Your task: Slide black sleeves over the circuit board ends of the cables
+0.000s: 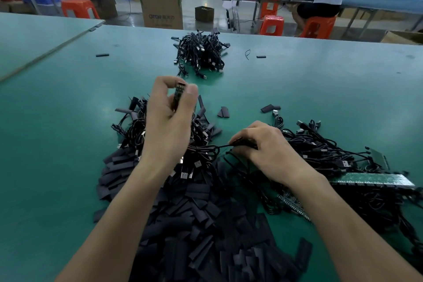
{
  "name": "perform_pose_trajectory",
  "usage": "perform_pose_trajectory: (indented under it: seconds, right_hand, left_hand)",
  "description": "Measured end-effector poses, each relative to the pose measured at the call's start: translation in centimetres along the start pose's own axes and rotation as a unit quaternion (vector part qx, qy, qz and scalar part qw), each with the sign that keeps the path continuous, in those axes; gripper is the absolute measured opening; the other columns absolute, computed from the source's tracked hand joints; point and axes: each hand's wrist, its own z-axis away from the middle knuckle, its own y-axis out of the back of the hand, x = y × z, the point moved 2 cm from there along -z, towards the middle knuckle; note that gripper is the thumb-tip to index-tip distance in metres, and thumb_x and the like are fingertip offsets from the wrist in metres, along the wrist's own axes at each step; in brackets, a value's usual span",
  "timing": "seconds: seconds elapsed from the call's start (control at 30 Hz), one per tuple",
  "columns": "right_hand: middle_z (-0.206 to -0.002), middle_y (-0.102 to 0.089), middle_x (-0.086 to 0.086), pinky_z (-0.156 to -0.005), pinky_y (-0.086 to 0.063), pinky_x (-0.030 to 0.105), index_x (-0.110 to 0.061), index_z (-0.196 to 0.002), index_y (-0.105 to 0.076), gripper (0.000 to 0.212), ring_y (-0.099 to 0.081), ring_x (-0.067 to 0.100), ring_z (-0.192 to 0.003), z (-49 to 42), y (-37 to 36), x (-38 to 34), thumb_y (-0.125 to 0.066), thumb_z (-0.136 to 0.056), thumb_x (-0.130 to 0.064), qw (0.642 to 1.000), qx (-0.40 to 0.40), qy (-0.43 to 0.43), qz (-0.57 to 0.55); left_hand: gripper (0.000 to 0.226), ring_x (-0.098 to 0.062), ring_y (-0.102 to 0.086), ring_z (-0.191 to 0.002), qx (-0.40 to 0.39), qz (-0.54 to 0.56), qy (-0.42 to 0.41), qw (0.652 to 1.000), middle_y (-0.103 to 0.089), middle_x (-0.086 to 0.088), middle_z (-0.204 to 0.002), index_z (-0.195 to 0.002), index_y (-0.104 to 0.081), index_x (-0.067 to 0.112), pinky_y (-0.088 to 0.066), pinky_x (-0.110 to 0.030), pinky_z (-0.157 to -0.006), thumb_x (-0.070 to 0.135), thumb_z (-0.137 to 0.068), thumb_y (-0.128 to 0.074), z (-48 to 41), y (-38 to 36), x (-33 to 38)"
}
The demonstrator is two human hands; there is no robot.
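My left hand [170,107] is raised above the table and pinches a small black circuit board end [178,94] upright between thumb and fingers. My right hand [258,146] sits lower to the right and grips a thin black cable [212,147] that runs leftward toward the left hand. A large heap of flat black sleeves [206,224] lies under my forearms. Tangled black cables with USB plugs [325,149] lie to the right, and more lie under my left hand.
A separate bundle of cables [200,54] lies farther back on the green table [320,80]. Green circuit board strips [370,179] rest at the right. Loose sleeves [269,107] are scattered about. Beyond the table are orange stools, cardboard boxes and a seated person.
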Motion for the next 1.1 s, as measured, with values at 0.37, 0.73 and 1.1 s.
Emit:
perform_pose_trajectory:
  seconds: [0.37, 0.73, 1.1]
  right_hand:
    - [-0.092, -0.073, -0.016, -0.075, -0.048, 0.009, -0.033, -0.094, -0.074, 0.015, -0.066, 0.000, -0.085, 0.1, 1.6, -1.2, -0.075, -0.088, -0.020, 0.978, 0.118, 0.045, -0.164]
    - [-0.116, -0.066, -0.022, -0.094, -0.047, 0.023, -0.043, -0.115, -0.067, 0.045, -0.059, -0.006, -0.109, 0.3, 1.4, -1.6, -0.077, -0.074, -0.057, 0.990, 0.025, 0.034, -0.132]
    - [-0.079, -0.071, -0.004, -0.065, -0.052, 0.030, -0.027, -0.080, -0.073, 0.062, -0.065, 0.009, -0.071, 1.1, -0.8, -6.2, -0.058, -0.065, -0.085, 0.980, -0.155, 0.091, -0.089]
  left_hand:
    - [0.027, -0.005, -0.038, -0.044, -0.006, -0.167, -0.018, 0.986, -0.047, 0.017, -0.051, -0.075, -0.052, 0.027, -0.030, -0.014, -0.045, 0.035, -0.099, -0.059, -0.1, -0.1, -0.7]
    - [0.022, -0.003, -0.032, -0.051, 0.197, -0.014, -0.047, 0.979, -0.041, 0.016, -0.058, -0.079, -0.047, 0.024, -0.031, -0.021, -0.049, 0.028, -0.100, -0.049, -0.8, 1.7, 0.8]
    - [0.027, -0.010, -0.029, -0.064, 0.198, 0.041, 0.001, 0.979, -0.036, 0.006, -0.080, -0.090, -0.046, 0.029, -0.027, -0.029, -0.060, 0.053, -0.083, -0.037, -0.6, 1.6, 1.7]
